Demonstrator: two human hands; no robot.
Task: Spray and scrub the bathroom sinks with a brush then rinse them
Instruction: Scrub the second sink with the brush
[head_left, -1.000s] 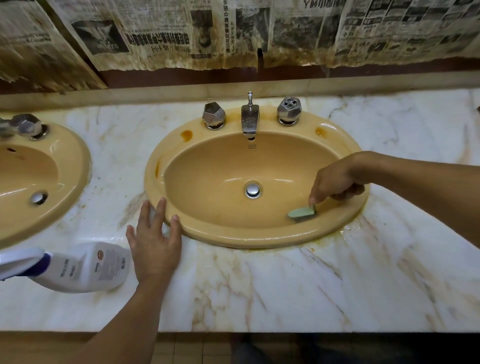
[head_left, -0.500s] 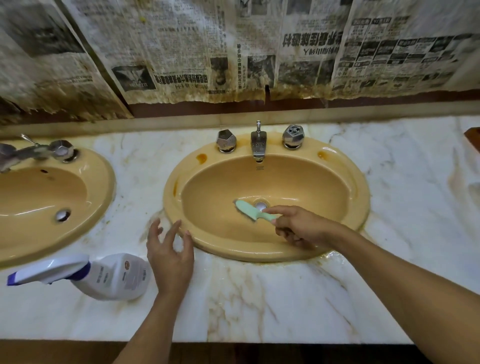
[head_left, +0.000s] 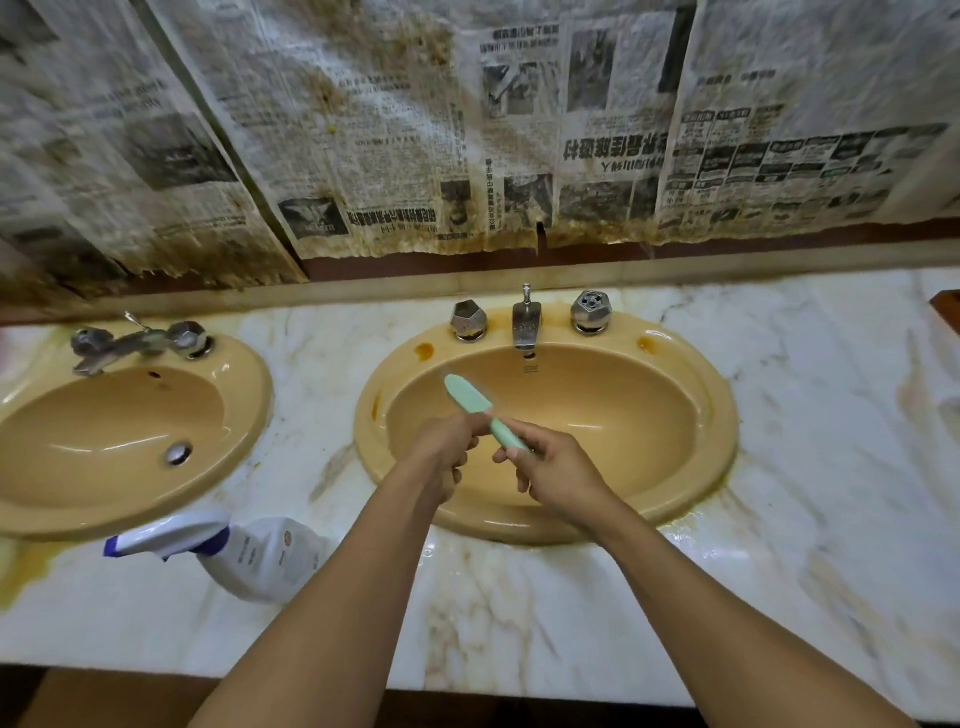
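Note:
A pale green brush (head_left: 470, 402) is held in the air over the yellow right-hand sink (head_left: 696, 415). My right hand (head_left: 553, 465) grips the end of its handle. My left hand (head_left: 447, 449) pinches the brush where handle meets head. The head points up and to the left. A chrome spout (head_left: 526, 326) with two knobs stands at the back of this sink. A second yellow sink (head_left: 130, 431) lies to the left. A white spray bottle (head_left: 260, 558) with a blue and white trigger lies on its side on the marble counter (head_left: 519, 623), left of my left forearm.
Stained newspaper (head_left: 467, 130) covers the wall behind the sinks. The left sink has its own chrome tap (head_left: 130, 343) and drain (head_left: 178, 453). Orange stains ring both sinks on the marble. A brown object (head_left: 945, 306) shows at the right edge.
My right hand lifted the brush from the sink's right rim to above the bowl. My left hand left the counter by the sink and took hold of the brush.

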